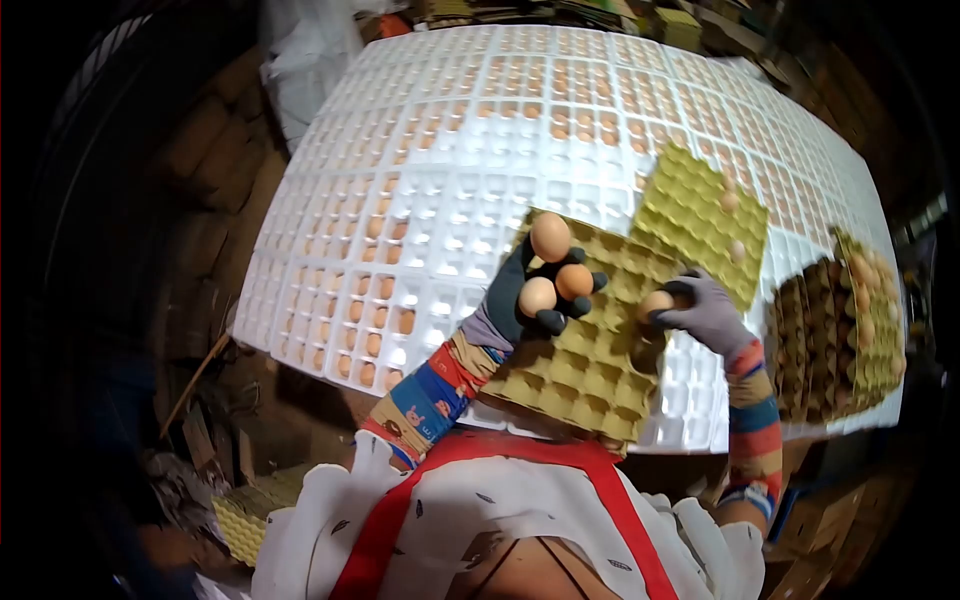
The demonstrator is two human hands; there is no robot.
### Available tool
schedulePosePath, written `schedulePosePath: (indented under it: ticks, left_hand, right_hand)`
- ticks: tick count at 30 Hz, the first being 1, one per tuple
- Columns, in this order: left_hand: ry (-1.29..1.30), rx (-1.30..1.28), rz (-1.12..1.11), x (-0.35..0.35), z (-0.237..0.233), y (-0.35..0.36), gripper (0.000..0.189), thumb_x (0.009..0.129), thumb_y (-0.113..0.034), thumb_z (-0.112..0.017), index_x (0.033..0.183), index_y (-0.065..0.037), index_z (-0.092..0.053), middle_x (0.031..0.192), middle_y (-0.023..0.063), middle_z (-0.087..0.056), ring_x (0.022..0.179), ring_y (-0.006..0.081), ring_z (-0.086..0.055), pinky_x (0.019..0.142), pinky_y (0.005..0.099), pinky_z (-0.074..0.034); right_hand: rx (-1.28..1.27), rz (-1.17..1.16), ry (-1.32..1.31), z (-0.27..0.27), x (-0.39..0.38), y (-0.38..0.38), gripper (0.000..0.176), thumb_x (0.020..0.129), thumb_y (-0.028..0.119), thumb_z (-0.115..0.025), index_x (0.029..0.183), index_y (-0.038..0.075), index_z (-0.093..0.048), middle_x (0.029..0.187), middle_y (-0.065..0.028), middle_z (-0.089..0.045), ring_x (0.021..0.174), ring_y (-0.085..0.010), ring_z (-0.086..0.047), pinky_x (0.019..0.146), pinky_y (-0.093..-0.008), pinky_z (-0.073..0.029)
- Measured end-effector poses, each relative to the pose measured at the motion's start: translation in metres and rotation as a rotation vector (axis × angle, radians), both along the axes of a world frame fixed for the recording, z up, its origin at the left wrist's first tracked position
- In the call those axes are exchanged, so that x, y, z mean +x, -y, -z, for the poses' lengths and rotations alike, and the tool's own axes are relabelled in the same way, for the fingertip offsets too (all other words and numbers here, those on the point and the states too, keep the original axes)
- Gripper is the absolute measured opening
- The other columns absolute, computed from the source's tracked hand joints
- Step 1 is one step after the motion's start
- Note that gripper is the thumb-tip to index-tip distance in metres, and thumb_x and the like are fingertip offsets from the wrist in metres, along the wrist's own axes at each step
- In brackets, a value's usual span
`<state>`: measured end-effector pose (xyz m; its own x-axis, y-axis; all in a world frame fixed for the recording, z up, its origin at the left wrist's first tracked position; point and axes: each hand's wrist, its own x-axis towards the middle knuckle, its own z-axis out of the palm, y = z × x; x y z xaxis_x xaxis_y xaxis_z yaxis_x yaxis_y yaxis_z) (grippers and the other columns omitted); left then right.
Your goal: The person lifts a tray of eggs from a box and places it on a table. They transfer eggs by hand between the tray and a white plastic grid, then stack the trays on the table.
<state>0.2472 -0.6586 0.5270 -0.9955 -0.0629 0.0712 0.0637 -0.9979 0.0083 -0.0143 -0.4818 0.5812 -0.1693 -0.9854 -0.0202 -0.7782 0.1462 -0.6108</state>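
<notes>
- Cups three eggs (550,238) in the upturned left hand (541,269), over the near pulp tray (570,375), probably to prevent rolling.
- Pinches one egg (656,303) between thumb and fingers of the right hand (705,312), at the near pulp tray's right side, seemingly for gentle control.
- Beyond the near pulp tray, another pulp tray (690,200) with two eggs (729,200).
- Left of and beyond it, white trays (520,140) bearing rows of eggs (373,344).
- Right of it, stacked trays (800,340), topped with more eggs (863,300).
</notes>
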Motion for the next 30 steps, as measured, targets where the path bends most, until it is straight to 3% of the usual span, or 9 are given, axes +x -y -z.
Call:
schedulePosePath:
  ticks: [2, 5, 7, 12, 17, 22, 25, 27, 30]
  left_hand:
    - [-0.037, 0.105, -0.029, 0.025, 0.004, 0.007, 0.063, 0.095, -0.06, -0.042, 0.127, -0.007, -0.054, 0.141, 0.0314, -0.038, 0.103, 0.0473, -0.058, 0.052, 0.0403, -0.052]
    - [0.047, 0.036, -0.217, 0.081, 0.024, 0.031, 0.064, 0.095, -0.059, -0.043, 0.131, -0.007, -0.052, 0.135, 0.0281, -0.047, 0.098, 0.0446, -0.062, 0.054, 0.0424, -0.055]
    - [0.335, -0.489, -0.511, 0.131, 0.035, 0.061, 0.061, 0.095, -0.055, -0.048, 0.133, -0.007, -0.049, 0.123, 0.0213, -0.058, 0.092, 0.0326, -0.066, 0.052, 0.0361, -0.055]
    - [1.225, -1.188, -0.898, 0.192, 0.018, 0.178, 0.033, 0.087, -0.018, -0.07, 0.11, 0.003, -0.062, 0.09, 0.0042, -0.066, 0.074, 0.0097, -0.061, 0.063, 0.02, -0.05]
    - [1.624, -2.407, -0.14, 0.169, 0.033, 0.261, 0.058, 0.076, -0.037, -0.073, 0.127, -0.017, -0.055, 0.127, 0.0175, -0.048, 0.109, 0.0385, -0.056, 0.09, 0.0471, -0.048]
    - [1.358, -2.164, -0.551, 0.152, 0.046, 0.303, 0.052, 0.084, -0.036, -0.061, 0.131, -0.016, -0.051, 0.131, 0.0158, -0.047, 0.111, 0.0367, -0.056, 0.092, 0.0491, -0.046]
    - [1.304, -2.379, -0.143, 0.124, 0.056, 0.323, 0.048, 0.084, -0.033, -0.06, 0.127, -0.011, -0.053, 0.126, 0.016, -0.05, 0.11, 0.035, -0.057, 0.091, 0.0447, -0.048]
    - [1.261, -2.336, -0.372, 0.128, 0.062, 0.334, 0.043, 0.085, -0.035, -0.061, 0.12, -0.009, -0.06, 0.116, 0.0157, -0.059, 0.099, 0.0324, -0.063, 0.083, 0.0432, -0.052]
    - [0.838, -1.005, -0.582, 0.149, 0.081, 0.363, 0.037, 0.09, -0.03, -0.06, 0.119, -0.006, -0.062, 0.111, 0.0132, -0.062, 0.092, 0.0219, -0.064, 0.076, 0.0352, -0.057]
  right_hand:
    - [0.115, 0.332, 1.112, 0.002, -0.013, 0.009, 0.044, 0.092, 0.042, -0.057, 0.114, 0.004, -0.063, 0.088, -0.005, -0.066, 0.065, -0.0171, -0.061, 0.054, -0.0287, -0.049]
    - [0.125, 0.305, 1.305, -0.007, 0.027, 0.051, 0.042, 0.097, 0.04, -0.049, 0.118, 0.005, -0.062, 0.089, -0.0046, -0.065, 0.065, -0.0149, -0.061, 0.051, -0.0266, -0.047]
    - [0.073, 0.123, 0.715, -0.011, 0.073, 0.095, 0.043, 0.09, 0.036, -0.063, 0.113, -0.001, -0.064, 0.093, -0.005, -0.063, 0.081, -0.0134, -0.06, 0.075, -0.0254, -0.049]
    - [-0.004, -0.079, -0.157, -0.015, 0.198, 0.223, 0.045, 0.075, 0.045, -0.072, 0.105, 0.012, -0.068, 0.11, -0.0136, -0.058, 0.096, -0.0305, -0.061, 0.081, -0.038, -0.051]
    - [-0.02, -0.054, -0.457, 0.062, 0.261, 0.345, 0.036, 0.074, 0.035, -0.074, 0.102, 0.016, -0.063, 0.112, -0.012, -0.052, 0.1, -0.0323, -0.056, 0.081, -0.0433, -0.051]
    - [0.018, 0.103, -0.43, 0.086, 0.269, 0.39, 0.043, 0.081, 0.03, -0.065, 0.123, 0.022, -0.057, 0.117, -0.0144, -0.051, 0.104, -0.0333, -0.058, 0.084, -0.0445, -0.051]
    - [0.195, -0.001, -0.495, 0.095, 0.269, 0.412, 0.042, 0.088, 0.033, -0.055, 0.128, 0.021, -0.054, 0.114, -0.0138, -0.056, 0.101, -0.032, -0.061, 0.081, -0.0443, -0.05]
    - [0.097, 0.173, -0.344, 0.092, 0.254, 0.412, 0.043, 0.09, 0.033, -0.052, 0.13, 0.018, -0.053, 0.111, -0.0149, -0.058, 0.096, -0.033, -0.062, 0.081, -0.0433, -0.049]
    - [-0.35, 0.291, -0.275, 0.12, 0.229, 0.405, 0.039, 0.089, 0.024, -0.054, 0.127, 0.015, -0.055, 0.111, -0.0139, -0.059, 0.1, -0.0344, -0.057, 0.084, -0.0434, -0.047]
